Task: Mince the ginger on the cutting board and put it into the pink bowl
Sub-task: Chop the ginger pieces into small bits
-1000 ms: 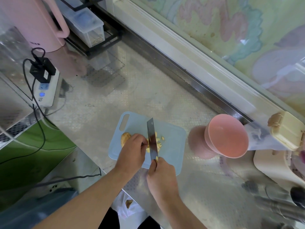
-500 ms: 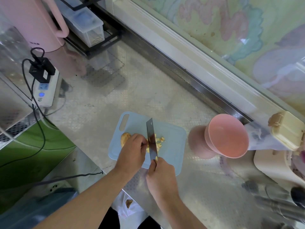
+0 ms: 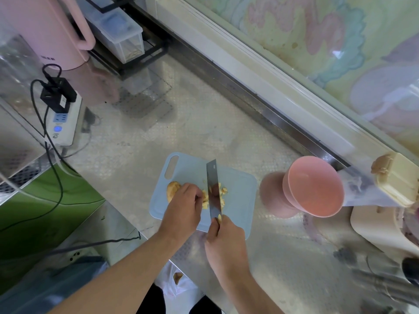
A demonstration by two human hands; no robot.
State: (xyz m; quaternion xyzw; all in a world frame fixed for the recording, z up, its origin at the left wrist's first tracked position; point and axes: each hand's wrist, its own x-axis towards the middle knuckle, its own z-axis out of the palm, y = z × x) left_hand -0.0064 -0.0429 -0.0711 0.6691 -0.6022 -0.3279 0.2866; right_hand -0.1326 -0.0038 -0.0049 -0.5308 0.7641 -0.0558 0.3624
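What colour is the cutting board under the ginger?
Light blue. The cutting board shows best in the head view, the only one here.

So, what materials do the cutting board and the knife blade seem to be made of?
Cutting board: probably plastic, judging by its matte, uniform pale blue colour and moulded handle slot. Knife blade: apparently polished metal, since ginger pieces are mirrored in it.

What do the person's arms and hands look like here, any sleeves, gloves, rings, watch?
Both forearms are bare right down to the frame edge: no sleeve shows. The left hand and right hand wear no gloves. No ring, watch or wristband shows on the parts in view. Dark clothing and a bit of white fabric show low between the arms.
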